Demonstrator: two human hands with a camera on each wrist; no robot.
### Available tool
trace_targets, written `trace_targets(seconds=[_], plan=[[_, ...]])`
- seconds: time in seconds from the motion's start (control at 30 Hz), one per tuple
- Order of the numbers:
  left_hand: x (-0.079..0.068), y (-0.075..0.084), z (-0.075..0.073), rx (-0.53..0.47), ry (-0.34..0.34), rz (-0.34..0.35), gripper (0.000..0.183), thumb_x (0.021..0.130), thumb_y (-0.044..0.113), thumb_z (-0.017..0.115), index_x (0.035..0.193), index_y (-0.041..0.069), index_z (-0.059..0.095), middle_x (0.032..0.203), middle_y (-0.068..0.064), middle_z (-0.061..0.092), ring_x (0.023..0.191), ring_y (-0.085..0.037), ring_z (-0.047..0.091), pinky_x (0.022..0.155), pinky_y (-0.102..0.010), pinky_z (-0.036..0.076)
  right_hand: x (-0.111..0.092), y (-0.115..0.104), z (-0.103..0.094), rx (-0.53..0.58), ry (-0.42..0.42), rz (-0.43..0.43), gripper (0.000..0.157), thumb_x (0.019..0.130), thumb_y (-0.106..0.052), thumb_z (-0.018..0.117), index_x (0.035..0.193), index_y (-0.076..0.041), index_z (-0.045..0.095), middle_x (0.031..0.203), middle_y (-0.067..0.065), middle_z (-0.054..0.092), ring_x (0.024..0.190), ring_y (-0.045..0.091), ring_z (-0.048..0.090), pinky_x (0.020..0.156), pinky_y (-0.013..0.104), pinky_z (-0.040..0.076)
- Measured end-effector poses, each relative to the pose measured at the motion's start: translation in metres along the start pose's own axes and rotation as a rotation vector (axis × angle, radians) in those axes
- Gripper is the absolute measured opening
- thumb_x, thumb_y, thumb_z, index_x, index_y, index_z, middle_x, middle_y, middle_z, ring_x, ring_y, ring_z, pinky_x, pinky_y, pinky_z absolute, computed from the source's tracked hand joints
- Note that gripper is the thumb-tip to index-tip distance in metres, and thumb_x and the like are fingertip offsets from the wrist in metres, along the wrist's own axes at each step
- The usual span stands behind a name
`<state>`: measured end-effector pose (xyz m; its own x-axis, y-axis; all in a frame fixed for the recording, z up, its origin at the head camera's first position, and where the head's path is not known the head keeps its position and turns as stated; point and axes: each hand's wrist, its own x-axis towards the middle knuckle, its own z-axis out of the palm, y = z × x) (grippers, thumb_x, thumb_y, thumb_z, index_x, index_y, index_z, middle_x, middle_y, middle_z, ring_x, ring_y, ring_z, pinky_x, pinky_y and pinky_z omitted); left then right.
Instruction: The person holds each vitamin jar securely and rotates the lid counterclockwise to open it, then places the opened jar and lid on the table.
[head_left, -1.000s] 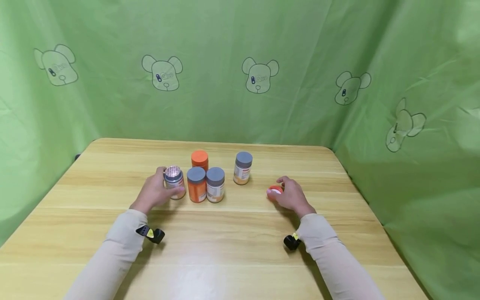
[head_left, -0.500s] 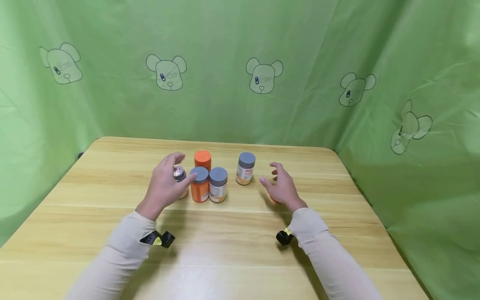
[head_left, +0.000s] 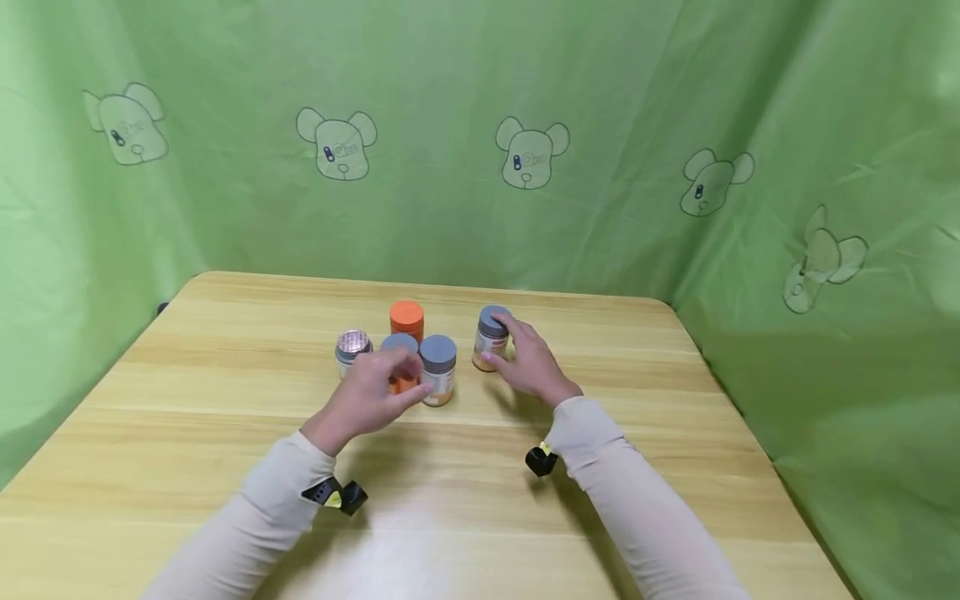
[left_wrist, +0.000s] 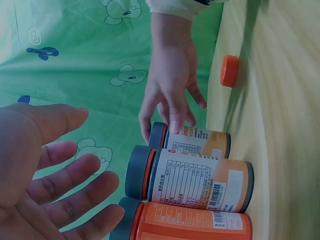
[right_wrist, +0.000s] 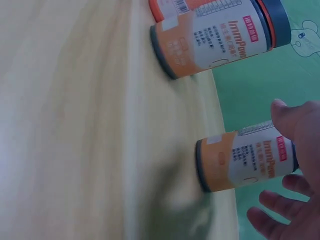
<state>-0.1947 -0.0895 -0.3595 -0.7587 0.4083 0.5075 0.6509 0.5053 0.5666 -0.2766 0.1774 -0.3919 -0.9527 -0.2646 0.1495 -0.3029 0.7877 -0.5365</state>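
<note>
My right hand (head_left: 531,364) is at the far-right jar (head_left: 491,348), a white and orange supplement jar with a grey lid; the fingers are spread about it, and the thumb overlaps its side. My left hand (head_left: 371,393) hovers in front of the left group, relaxed fingers apart, holding nothing. Behind it, partly covered, stands an orange jar (left_wrist: 195,220) with a grey lid. Close beside that is another white and orange jar (head_left: 440,375). To the left, a lidless jar (head_left: 353,343) shows its silvery seal. At the back stands an orange-lidded jar (head_left: 407,317).
An orange cap (left_wrist: 230,71) lies on the wooden table (head_left: 465,517), hidden by my right arm in the head view. Green curtains (head_left: 435,225) with printed bear heads enclose the table's back and sides. Each wrist wears a small black camera.
My left hand has let go of the lidless jar and moved right, in front of the group. My right hand has left the orange cap and moved left to the far-right jar.
</note>
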Motion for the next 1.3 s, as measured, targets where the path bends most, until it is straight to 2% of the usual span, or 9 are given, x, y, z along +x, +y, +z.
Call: trace_targets(seconds=[0.2,0.3,0.5,0.77,1.07,1.3], plan=[[-0.001,-0.002,-0.001,-0.015,0.018,-0.006,0.018,0.081,0.013,0.079,0.087,0.002,0.066,0.081,-0.006,0.067,0.074,-0.021,0.064,0.066,-0.035,0.054,0.011,-0.006,0.002,0.011,0.042,-0.022,0.06,0.092,-0.033,0.067,0.141,-0.012,0.039,0.132,0.017,0.051,0.125,0.035,0.046,0.104,0.049,0.035],[-0.001,-0.003,-0.003,-0.014,0.019,-0.013,0.019,0.081,0.013,0.079,0.088,0.002,0.066,0.082,-0.007,0.068,0.074,-0.02,0.064,0.067,-0.035,0.055,0.015,-0.007,0.003,0.011,0.057,-0.02,0.054,0.092,-0.034,0.066,0.135,-0.011,0.043,0.129,0.015,0.054,0.121,0.033,0.049,0.101,0.046,0.039],[0.0,-0.002,0.0,-0.013,0.004,-0.023,0.019,0.081,0.013,0.079,0.089,0.002,0.066,0.083,-0.007,0.067,0.075,-0.02,0.065,0.067,-0.034,0.055,0.017,-0.006,0.001,-0.004,0.084,-0.037,0.04,0.094,-0.026,0.065,0.125,-0.009,0.048,0.126,0.017,0.057,0.114,0.031,0.055,0.094,0.044,0.045],[0.001,0.0,0.006,-0.001,-0.015,-0.032,0.018,0.082,0.014,0.078,0.089,0.003,0.066,0.083,-0.004,0.066,0.076,-0.02,0.064,0.067,-0.033,0.054,0.014,-0.006,-0.005,-0.048,0.13,-0.065,0.035,0.088,-0.023,0.073,0.112,-0.006,0.055,0.116,0.019,0.063,0.109,0.033,0.058,0.092,0.044,0.047],[-0.001,-0.002,0.01,0.021,-0.032,-0.023,0.021,0.083,0.017,0.077,0.092,0.001,0.066,0.084,-0.007,0.067,0.076,-0.021,0.065,0.068,-0.033,0.054,-0.007,-0.001,-0.014,0.024,0.106,-0.034,0.029,0.085,-0.022,0.076,0.099,-0.009,0.055,0.114,0.016,0.062,0.107,0.032,0.056,0.089,0.046,0.048],[-0.001,-0.001,0.012,0.02,-0.044,-0.021,0.023,0.083,0.018,0.078,0.092,0.001,0.066,0.086,-0.01,0.068,0.077,-0.021,0.065,0.07,-0.033,0.054,-0.038,-0.002,-0.02,-0.019,0.093,-0.063,0.032,0.083,-0.024,0.078,0.097,-0.007,0.055,0.112,0.017,0.064,0.104,0.032,0.06,0.084,0.044,0.051]])
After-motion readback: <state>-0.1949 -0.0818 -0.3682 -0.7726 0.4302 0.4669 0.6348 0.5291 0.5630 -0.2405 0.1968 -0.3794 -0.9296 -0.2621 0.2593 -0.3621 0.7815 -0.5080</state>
